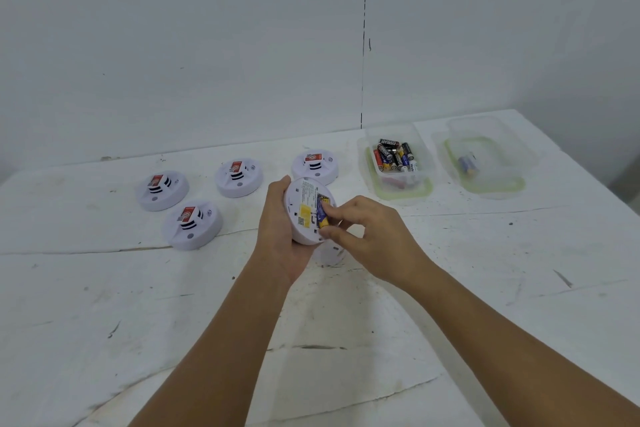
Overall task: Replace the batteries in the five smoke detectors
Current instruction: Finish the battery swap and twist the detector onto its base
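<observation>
Item, left of centre: four smoke detectors [162, 190] face-up on the table [104, 305], untouched.
Item, centre: left hand [280, 239] grips the fifth detector [306, 215], back tilted toward the camera.
Item, its compartment: blue-and-yellow battery [322, 211], long axis running up-down in frame.
Item, just right: right hand [367, 236], nearer the cell, fingertips pinching it; likely prying it out or seating it.
Item, upper right: battery tub [398, 163]; second tub [485, 159].
</observation>
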Demonstrator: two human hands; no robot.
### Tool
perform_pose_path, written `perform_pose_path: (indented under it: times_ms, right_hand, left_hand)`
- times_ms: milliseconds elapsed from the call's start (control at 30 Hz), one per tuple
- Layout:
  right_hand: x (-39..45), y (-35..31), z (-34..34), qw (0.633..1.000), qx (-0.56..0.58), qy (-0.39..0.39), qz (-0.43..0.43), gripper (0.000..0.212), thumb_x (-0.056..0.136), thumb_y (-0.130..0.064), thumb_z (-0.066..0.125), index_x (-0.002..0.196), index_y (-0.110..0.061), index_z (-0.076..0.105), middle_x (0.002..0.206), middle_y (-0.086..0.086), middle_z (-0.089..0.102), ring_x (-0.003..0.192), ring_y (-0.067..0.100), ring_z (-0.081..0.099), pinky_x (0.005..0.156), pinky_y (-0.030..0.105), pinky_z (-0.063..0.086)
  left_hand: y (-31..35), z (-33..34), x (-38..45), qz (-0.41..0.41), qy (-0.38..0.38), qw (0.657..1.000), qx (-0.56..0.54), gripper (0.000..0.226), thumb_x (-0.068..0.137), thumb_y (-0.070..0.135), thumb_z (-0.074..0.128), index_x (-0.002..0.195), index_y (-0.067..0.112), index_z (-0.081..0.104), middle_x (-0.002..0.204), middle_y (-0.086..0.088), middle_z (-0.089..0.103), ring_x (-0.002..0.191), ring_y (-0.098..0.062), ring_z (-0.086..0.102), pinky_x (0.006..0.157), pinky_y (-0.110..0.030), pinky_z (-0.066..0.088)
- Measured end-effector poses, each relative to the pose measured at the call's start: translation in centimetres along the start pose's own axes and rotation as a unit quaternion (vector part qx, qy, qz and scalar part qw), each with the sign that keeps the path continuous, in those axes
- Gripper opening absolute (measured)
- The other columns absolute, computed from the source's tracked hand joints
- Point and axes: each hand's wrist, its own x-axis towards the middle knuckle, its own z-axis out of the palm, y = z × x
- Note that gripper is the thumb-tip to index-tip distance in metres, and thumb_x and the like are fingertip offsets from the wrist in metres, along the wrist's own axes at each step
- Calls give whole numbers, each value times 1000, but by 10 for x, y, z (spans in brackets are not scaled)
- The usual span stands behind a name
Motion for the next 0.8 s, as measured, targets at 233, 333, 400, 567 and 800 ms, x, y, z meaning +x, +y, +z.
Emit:
perform_pose_path:
  times_ms: [233, 333, 400, 567, 800]
  right_hand:
    - [0, 0, -1, 999, 28, 35, -9, 40, 88, -33, 82, 126, -21, 76, 103, -9, 68, 89, -5, 67, 80, 5, 44]
    - [1, 0, -5, 998, 50, 40, -28, 45, 87, -31, 83, 131, -27, 71, 106, -8, 67, 88, 1, 69, 83, 10, 48]
    - [2, 2, -4, 996, 50, 46, -49, 43, 89, -28, 82, 130, -26, 72, 106, -7, 67, 88, 3, 69, 84, 10, 48]
    - [-1, 10, 3, 993, 51, 88, -59, 33, 89, -25, 82, 122, -19, 78, 100, -9, 71, 84, -1, 68, 75, 15, 53]
    - [3, 13, 3, 993, 53, 94, -57, 35, 89, -27, 83, 121, -16, 78, 102, -8, 72, 86, 0, 69, 74, 11, 51]
  left_hand:
    - [2, 3, 0, 15, -13, 1000, -1, 49, 99, 51, 52, 126, 14, 71, 100, -14, 69, 91, -27, 64, 74, -39, 58]
    - [3, 6, -1, 12, -15, 1000, 7, 52, 99, 53, 51, 131, 17, 70, 106, -14, 71, 99, -29, 64, 73, -38, 57]
    - [3, 8, -1, 7, -17, 1000, 0, 52, 99, 53, 52, 131, 16, 70, 103, -13, 72, 99, -29, 63, 70, -38, 58]
    - [3, 7, 6, 11, -10, 1000, 7, 56, 97, 54, 55, 132, 13, 68, 105, -15, 67, 97, -30, 60, 88, -44, 55]
    - [2, 4, 14, 13, -23, 1000, 7, 58, 97, 55, 55, 135, 13, 67, 111, -18, 69, 101, -32, 62, 112, -53, 45]
